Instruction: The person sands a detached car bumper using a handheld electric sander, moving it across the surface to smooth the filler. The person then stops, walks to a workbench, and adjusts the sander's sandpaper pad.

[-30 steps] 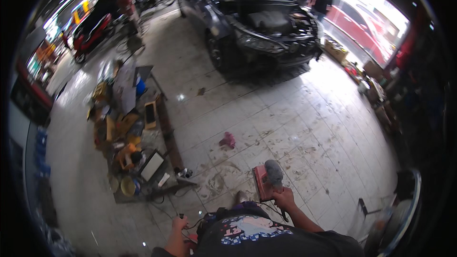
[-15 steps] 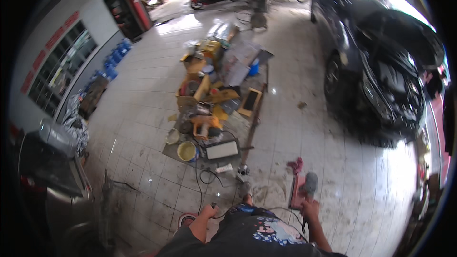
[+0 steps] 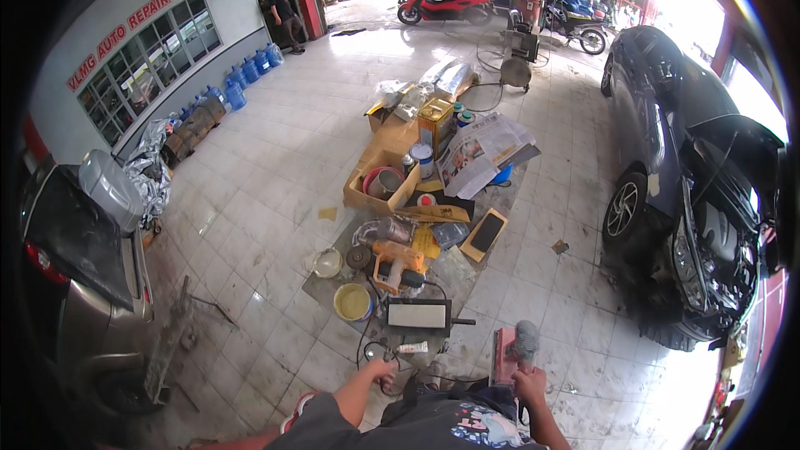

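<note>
Your right hand (image 3: 530, 385) holds the power sander (image 3: 505, 354); your left hand (image 3: 382, 372): grip cannot be determined. On the board (image 3: 320, 290), near edge, the tub (image 3: 367, 312) contains yellowish material (image 3: 353, 301).

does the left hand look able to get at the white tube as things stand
Probably yes: the white tube lies just ahead and right of the left hand, with nothing over it. Whether the hand's grip is free is hard to tell.
</note>
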`<state>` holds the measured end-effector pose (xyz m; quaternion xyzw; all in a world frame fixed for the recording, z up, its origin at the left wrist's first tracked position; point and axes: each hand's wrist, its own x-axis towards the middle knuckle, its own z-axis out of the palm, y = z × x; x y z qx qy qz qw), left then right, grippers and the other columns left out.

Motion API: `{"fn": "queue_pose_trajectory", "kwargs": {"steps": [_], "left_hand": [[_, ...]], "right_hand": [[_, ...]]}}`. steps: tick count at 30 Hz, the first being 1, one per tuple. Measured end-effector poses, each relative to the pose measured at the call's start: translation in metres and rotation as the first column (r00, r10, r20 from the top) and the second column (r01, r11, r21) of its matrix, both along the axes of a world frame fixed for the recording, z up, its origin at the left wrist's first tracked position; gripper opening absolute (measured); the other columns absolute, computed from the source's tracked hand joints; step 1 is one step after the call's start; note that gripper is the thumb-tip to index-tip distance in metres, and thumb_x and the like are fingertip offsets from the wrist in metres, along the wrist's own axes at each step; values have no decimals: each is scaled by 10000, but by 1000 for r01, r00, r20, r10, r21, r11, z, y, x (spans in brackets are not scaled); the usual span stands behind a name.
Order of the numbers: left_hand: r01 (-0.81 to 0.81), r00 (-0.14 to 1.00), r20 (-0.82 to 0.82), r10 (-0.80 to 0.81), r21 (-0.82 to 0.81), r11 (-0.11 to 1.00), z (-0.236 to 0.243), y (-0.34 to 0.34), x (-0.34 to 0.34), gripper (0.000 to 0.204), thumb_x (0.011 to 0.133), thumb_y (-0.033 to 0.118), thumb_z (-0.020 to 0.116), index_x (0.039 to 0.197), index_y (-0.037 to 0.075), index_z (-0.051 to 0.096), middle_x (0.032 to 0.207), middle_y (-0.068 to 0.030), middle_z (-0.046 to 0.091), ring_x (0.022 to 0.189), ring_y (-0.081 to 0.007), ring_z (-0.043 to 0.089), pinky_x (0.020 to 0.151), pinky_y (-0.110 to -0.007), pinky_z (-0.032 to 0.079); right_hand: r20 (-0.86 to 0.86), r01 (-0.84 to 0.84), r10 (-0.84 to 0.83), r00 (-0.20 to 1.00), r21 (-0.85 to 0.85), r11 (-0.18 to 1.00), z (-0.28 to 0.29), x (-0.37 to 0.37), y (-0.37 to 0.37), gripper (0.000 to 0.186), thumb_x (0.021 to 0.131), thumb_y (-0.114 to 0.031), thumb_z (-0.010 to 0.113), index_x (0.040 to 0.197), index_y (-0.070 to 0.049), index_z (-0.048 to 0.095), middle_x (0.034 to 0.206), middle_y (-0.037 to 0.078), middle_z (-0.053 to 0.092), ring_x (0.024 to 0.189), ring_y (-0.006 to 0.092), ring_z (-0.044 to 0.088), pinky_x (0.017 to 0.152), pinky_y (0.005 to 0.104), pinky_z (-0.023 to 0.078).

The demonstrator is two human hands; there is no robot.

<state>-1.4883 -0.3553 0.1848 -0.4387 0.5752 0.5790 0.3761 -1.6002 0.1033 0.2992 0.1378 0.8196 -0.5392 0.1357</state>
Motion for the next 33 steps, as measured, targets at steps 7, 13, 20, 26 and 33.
{"fn": "queue_pose_trajectory", "kwargs": {"steps": [7, 13, 20, 26, 33], "left_hand": [[-270, 939, 203, 279, -74, 960, -7, -8, 72, 506, 1058, 277, 648, 1446, -8, 495, 1230, -249, 677, 898, -458, 776, 650, -559, 678], [-392, 873, 212, 440, -232, 890, 28, 40, 129, 418, 1035, 156, 615, 1405, 1, 494, 1179, -243, 676, 876, -464, 781, 664, -559, 685], [-455, 864, 150, 481, -176, 873, 50, 99, 113, 350, 1014, 211, 657, 1283, -1, 590, 1146, -216, 707, 845, -394, 795, 658, -511, 685], [-467, 877, 36, 479, -172, 867, 56, 114, 93, 419, 1035, 219, 656, 1400, 20, 605, 1126, -174, 724, 866, -345, 799, 660, -441, 660], [-241, 953, 93, 287, -340, 909, 39, 105, 124, 261, 1031, 227, 648, 1209, 42, 693, 1001, -148, 761, 808, -288, 803, 611, -425, 615]], "right_hand": [[132, -248, 236, 963, 84, 965, 0, -113, -46, 342, 766, -325, 765, 928, -24, 764, 795, 197, 748, 773, 333, 757, 745, 438, 585], [-110, -383, 400, 910, 149, 912, 1, -195, -103, 387, 775, -338, 758, 977, -8, 751, 832, 211, 748, 824, 362, 753, 794, 461, 584], [-178, -438, 449, 876, 101, 894, -24, -241, -169, 392, 776, -315, 750, 1007, 1, 737, 885, 249, 746, 875, 440, 741, 810, 492, 581], [-167, -478, 505, 847, 178, 860, -78, -245, -203, 453, 807, -369, 773, 1101, -27, 734, 909, 262, 749, 908, 476, 730, 784, 520, 578], [-8, -577, 606, 796, 295, 762, -95, -242, -219, 772, 901, -607, 741, 1422, -60, 584, 906, 256, 760, 890, 476, 738, 766, 560, 597]]}}
